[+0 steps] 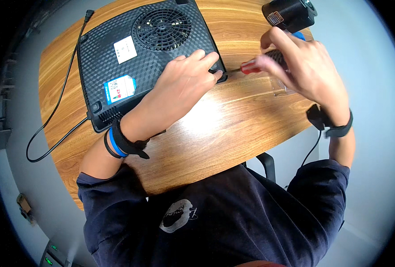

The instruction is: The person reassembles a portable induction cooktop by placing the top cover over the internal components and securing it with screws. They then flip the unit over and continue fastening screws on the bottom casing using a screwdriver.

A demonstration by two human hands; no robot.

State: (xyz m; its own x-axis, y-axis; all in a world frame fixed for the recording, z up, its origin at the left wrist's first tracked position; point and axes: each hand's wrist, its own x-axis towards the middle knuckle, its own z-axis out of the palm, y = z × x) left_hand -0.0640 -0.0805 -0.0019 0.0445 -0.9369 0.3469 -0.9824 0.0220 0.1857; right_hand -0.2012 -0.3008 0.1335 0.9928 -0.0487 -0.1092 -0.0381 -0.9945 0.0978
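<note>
First, one black power cord (28,147) is looping off the left side of the wooden table (251,115), its single plug (89,16) pointing away from the person. One black appliance (148,73) is lying on the table beside it, round fan grille (162,29) facing up. Two labels are showing on this surface: a blue-and-white sticker (120,89) is carrying a square code, and a white rectangular label (125,49) is bearing print too small to make out. The left hand (184,84) is resting half open, fingers bent, over the appliance's near right corner; whether its fingertips are pinching anything, one cannot tell. One screwdriver (249,66) with a red handle is pointing its shaft at that corner. The right hand (313,66) is gripping the handle, thumb blurred. One clear container (279,86) is sitting partly hidden below this hand. Beyond the hand, one black device (291,15) is displaying a small orange-toned label (275,18).
</note>
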